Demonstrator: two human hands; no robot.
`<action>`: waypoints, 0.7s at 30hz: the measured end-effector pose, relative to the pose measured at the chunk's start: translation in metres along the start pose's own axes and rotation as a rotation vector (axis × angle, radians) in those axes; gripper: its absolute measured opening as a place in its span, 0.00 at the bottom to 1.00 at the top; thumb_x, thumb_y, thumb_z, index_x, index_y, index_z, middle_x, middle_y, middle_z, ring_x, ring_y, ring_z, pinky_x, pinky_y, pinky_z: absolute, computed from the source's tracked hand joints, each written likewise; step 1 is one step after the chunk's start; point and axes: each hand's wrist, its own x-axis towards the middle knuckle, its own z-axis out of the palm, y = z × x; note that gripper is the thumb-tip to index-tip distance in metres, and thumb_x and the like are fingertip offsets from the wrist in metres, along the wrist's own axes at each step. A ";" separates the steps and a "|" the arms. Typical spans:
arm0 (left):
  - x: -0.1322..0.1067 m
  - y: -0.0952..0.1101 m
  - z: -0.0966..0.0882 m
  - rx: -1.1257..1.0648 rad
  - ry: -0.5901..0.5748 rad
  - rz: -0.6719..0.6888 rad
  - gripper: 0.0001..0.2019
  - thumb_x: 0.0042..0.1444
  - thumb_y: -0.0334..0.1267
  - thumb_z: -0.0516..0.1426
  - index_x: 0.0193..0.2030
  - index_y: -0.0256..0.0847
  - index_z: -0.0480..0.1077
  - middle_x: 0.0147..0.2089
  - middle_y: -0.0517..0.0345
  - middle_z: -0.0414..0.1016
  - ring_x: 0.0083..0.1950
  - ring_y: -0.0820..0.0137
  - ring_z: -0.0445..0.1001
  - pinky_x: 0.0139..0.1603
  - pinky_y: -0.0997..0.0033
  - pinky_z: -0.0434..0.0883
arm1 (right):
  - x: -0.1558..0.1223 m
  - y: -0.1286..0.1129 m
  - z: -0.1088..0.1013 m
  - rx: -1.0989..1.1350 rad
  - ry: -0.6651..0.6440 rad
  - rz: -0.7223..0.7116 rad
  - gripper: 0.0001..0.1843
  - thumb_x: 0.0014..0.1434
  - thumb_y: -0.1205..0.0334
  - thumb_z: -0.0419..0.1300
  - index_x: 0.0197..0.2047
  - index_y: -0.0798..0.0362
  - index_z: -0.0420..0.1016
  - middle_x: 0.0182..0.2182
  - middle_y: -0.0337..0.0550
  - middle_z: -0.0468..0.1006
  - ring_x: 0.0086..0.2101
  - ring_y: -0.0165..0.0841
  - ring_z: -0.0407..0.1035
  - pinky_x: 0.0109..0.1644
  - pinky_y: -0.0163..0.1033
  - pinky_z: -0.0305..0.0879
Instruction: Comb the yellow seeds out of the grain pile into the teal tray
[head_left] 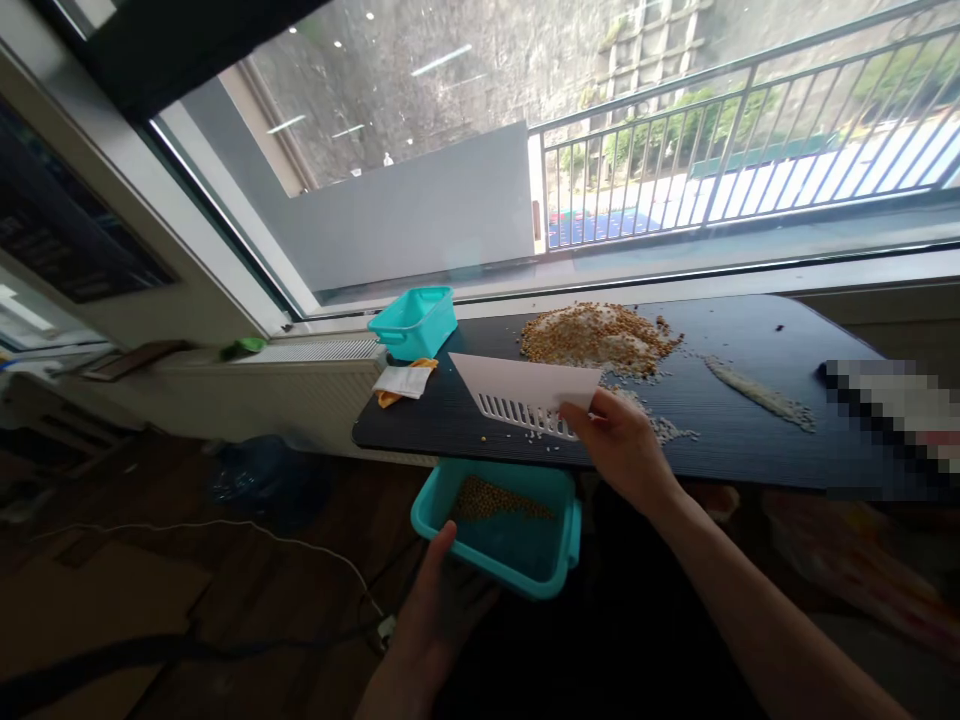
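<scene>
My right hand [619, 435] is closed on the right end of a white slotted plastic scraper [517, 380], held tilted over the dark table near its front edge. A few white grains lie under its slots. Below the table edge, my left hand [446, 590] grips the near left rim of a turquoise basin [525, 577], thumb over the rim and fingers beneath. Tan beans or kernels [487, 498] lie along the basin's far side. Behind the scraper rises a mixed heap [600, 338] of brown kernels and white grains, with loose white grains [667, 430] spilling toward the front.
A second turquoise basin [416, 320] stands at the table's left back corner, beside a folded white and yellow cloth [405, 382]. A strip of pale grains [757, 392] lies on the right of the table [720, 450]. Window and radiator [322, 375] border the back.
</scene>
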 end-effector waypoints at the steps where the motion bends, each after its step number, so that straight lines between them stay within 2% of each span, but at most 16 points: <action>1: 0.000 0.001 -0.002 -0.011 -0.003 0.000 0.29 0.54 0.53 0.54 0.59 0.39 0.59 0.55 0.42 0.69 0.53 0.56 0.71 0.56 0.56 0.64 | 0.002 0.001 0.006 -0.008 -0.018 -0.011 0.14 0.55 0.56 0.56 0.41 0.52 0.77 0.32 0.41 0.79 0.28 0.29 0.69 0.32 0.34 0.67; 6: 0.000 0.007 -0.013 -0.053 -0.014 -0.010 0.30 0.54 0.52 0.54 0.59 0.37 0.60 0.55 0.42 0.69 0.54 0.56 0.70 0.56 0.57 0.64 | -0.004 0.004 0.028 -0.020 -0.116 -0.008 0.13 0.55 0.56 0.56 0.39 0.52 0.77 0.32 0.41 0.80 0.29 0.31 0.70 0.34 0.36 0.67; 8: -0.001 0.009 -0.017 -0.060 -0.014 -0.012 0.29 0.54 0.52 0.54 0.58 0.36 0.61 0.55 0.43 0.70 0.54 0.57 0.70 0.56 0.58 0.64 | -0.013 0.002 0.028 -0.004 -0.175 0.003 0.13 0.55 0.56 0.57 0.39 0.52 0.78 0.31 0.40 0.80 0.30 0.32 0.71 0.33 0.36 0.67; 11: -0.003 0.009 -0.019 -0.058 0.003 -0.005 0.29 0.54 0.53 0.53 0.58 0.38 0.61 0.55 0.44 0.70 0.53 0.57 0.71 0.56 0.57 0.64 | -0.031 -0.004 0.018 0.006 -0.215 0.024 0.13 0.54 0.55 0.58 0.38 0.51 0.78 0.29 0.40 0.80 0.28 0.33 0.71 0.30 0.36 0.68; 13: -0.005 0.006 -0.017 -0.055 0.017 -0.002 0.28 0.54 0.52 0.53 0.59 0.39 0.60 0.55 0.44 0.70 0.52 0.57 0.72 0.55 0.57 0.65 | -0.042 -0.008 0.004 0.016 -0.148 0.055 0.13 0.53 0.54 0.58 0.38 0.51 0.78 0.29 0.40 0.80 0.28 0.34 0.72 0.31 0.37 0.69; 16: -0.007 -0.003 -0.008 -0.067 0.004 -0.020 0.29 0.54 0.51 0.54 0.60 0.39 0.58 0.55 0.43 0.70 0.51 0.57 0.73 0.53 0.57 0.67 | -0.053 -0.013 -0.022 -0.044 0.048 0.102 0.12 0.52 0.53 0.60 0.36 0.50 0.78 0.29 0.40 0.80 0.28 0.35 0.72 0.32 0.38 0.69; 19: -0.009 -0.017 0.005 -0.080 -0.071 -0.048 0.31 0.54 0.52 0.54 0.60 0.37 0.57 0.56 0.41 0.69 0.51 0.56 0.73 0.53 0.56 0.67 | -0.053 -0.016 -0.046 -0.177 0.270 0.140 0.12 0.51 0.53 0.60 0.36 0.49 0.77 0.30 0.40 0.80 0.30 0.36 0.73 0.34 0.39 0.69; 21: -0.008 -0.025 0.013 -0.056 -0.141 -0.074 0.31 0.54 0.52 0.54 0.60 0.35 0.58 0.56 0.40 0.68 0.52 0.55 0.72 0.54 0.55 0.67 | -0.046 -0.014 -0.058 -0.248 0.349 0.160 0.12 0.52 0.53 0.60 0.38 0.48 0.77 0.31 0.40 0.80 0.30 0.36 0.73 0.35 0.39 0.68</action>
